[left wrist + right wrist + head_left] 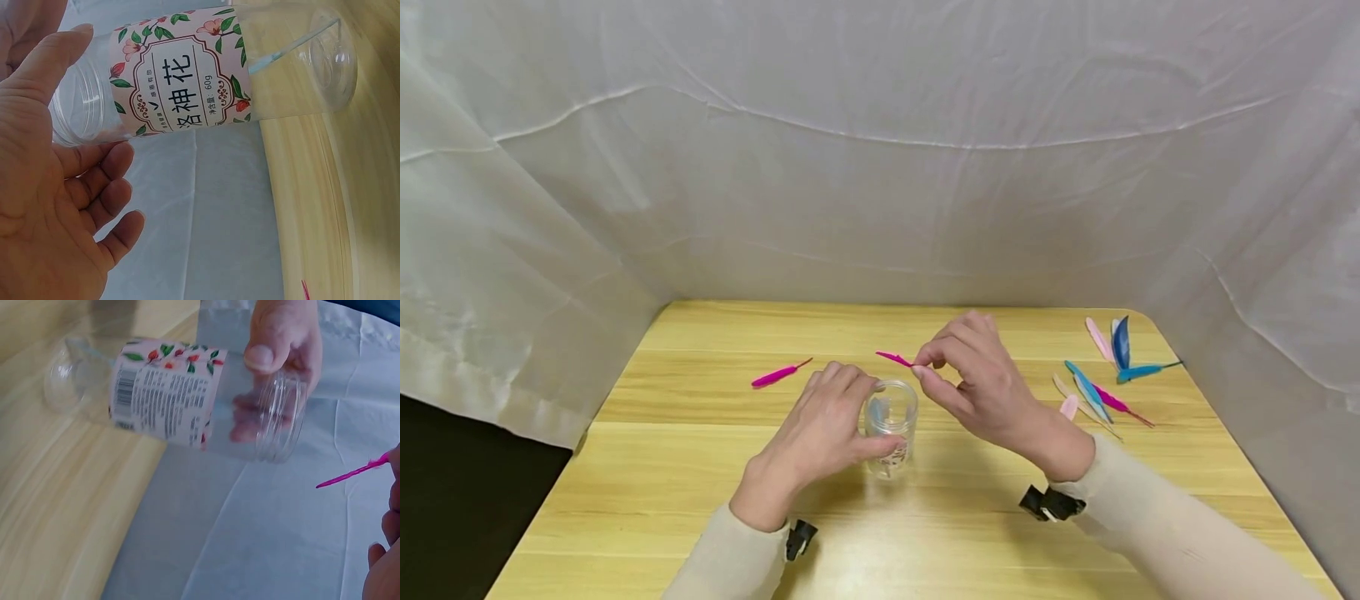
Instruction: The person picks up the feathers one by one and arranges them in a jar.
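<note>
A clear plastic jar [901, 417] with a pink flowered label stands on the wooden table [700, 483]. My left hand [871, 414] grips it near the open mouth, thumb on one side and fingers on the other. The left wrist view shows the jar [187, 81] in my left hand [87, 106]. Something thin and pale blue shows inside it. My right hand [917, 367] pinches a magenta feather [894, 358] just above and behind the jar's mouth. In the right wrist view the feather [353, 472] points toward the jar [169, 400].
A second magenta feather [778, 375] lies on the table left of the jar. Several blue, pink and magenta feathers [1108, 375] lie at the table's right side. White cloth walls [880, 167] close in the back and both sides.
</note>
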